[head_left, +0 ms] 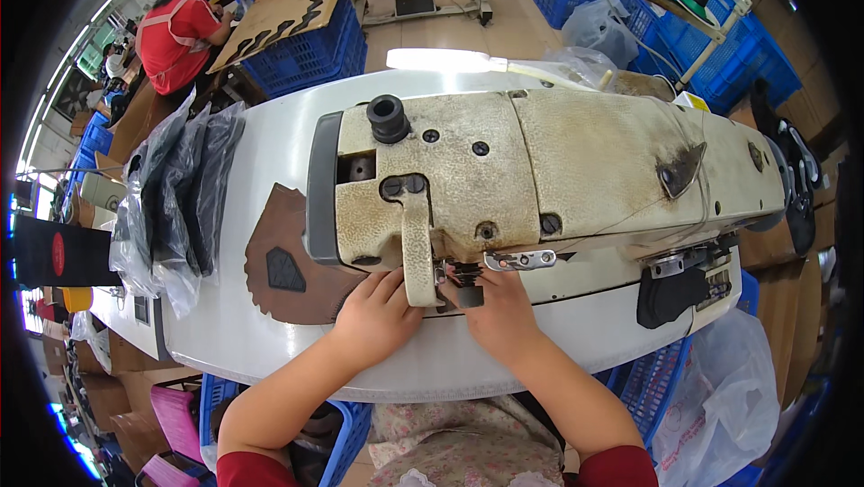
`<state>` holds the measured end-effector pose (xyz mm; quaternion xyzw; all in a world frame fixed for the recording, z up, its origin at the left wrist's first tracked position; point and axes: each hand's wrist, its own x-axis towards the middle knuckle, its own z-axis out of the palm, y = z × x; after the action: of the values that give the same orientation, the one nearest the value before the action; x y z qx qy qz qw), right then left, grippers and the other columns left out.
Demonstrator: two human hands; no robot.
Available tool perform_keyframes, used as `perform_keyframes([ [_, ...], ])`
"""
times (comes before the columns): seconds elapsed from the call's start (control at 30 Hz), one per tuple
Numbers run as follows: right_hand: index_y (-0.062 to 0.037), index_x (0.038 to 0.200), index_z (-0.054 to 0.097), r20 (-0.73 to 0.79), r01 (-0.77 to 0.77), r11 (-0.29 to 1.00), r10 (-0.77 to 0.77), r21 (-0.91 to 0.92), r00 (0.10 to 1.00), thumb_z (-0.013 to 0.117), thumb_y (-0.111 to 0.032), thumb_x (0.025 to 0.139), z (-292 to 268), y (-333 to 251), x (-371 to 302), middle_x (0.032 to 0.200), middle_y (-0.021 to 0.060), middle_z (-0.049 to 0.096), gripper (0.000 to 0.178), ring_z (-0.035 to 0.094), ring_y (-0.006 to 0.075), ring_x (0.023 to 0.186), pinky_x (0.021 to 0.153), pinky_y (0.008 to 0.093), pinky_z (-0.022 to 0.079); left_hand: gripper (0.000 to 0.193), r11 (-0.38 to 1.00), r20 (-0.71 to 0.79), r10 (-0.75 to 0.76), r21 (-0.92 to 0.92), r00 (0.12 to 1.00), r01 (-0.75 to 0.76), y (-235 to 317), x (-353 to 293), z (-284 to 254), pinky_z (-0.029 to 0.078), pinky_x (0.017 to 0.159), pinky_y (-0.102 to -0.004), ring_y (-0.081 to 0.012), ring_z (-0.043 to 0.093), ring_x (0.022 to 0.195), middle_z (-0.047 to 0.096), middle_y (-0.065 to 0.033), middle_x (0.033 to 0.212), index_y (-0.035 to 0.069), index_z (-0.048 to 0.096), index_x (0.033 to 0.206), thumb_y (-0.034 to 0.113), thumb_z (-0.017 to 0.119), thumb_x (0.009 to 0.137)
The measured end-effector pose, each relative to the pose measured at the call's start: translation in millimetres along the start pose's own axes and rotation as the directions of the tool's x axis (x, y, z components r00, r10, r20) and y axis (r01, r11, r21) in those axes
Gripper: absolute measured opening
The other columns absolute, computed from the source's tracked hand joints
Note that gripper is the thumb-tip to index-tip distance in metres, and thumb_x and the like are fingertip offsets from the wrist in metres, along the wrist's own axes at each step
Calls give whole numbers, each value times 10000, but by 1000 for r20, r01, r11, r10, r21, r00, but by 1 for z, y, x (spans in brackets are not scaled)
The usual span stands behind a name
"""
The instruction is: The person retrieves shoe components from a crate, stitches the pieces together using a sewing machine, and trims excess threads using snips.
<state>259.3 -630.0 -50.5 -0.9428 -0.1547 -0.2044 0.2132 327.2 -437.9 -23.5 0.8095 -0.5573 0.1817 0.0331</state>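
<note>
Brown material, cut with a scalloped edge, forms the workpiece (317,282) in the head view; it lies flat just left of the left hand (378,318), partly beneath the sewing machine (594,163), and bears a dark angular patch (286,271). The left hand is palm down at the right margin of the workpiece, its fingers close together and slightly bent. Their tips pass under the machine head, so whether they grip or merely press cannot be told. The right hand (497,316) lies opposite, beyond the curved cream bar (418,253) that stands between the two; its fingers are partly hidden by a small black cylinder (470,296) and the machine, and neither its opening nor any hold can be made out.

Both hands are over the white tabletop (576,329). Well to the right of the right hand, a black piece (675,296) rests near the table's edge. To the left of the left hand, past the workpiece, dark pieces in clear plastic (202,208) lie in a bundle. Beyond both hands, on the far side of the machine, a lit lamp (438,60) extends; farther off and to the left, a person in red (171,41) sits beside a board (283,19) laid with dark cutouts.
</note>
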Motion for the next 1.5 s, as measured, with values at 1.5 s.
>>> perform_keyframes([
  [1.5,-57,821,657,67,-62,991,54,118,996,570,-98,764,-16,17,24,837,109,611,112,616,298,743,628,418,489,220,997,27,-74,36,997,73,-3,3,6,466,652,-345,-212,566,757,580,-62,906,66,674,939,113,625,730],
])
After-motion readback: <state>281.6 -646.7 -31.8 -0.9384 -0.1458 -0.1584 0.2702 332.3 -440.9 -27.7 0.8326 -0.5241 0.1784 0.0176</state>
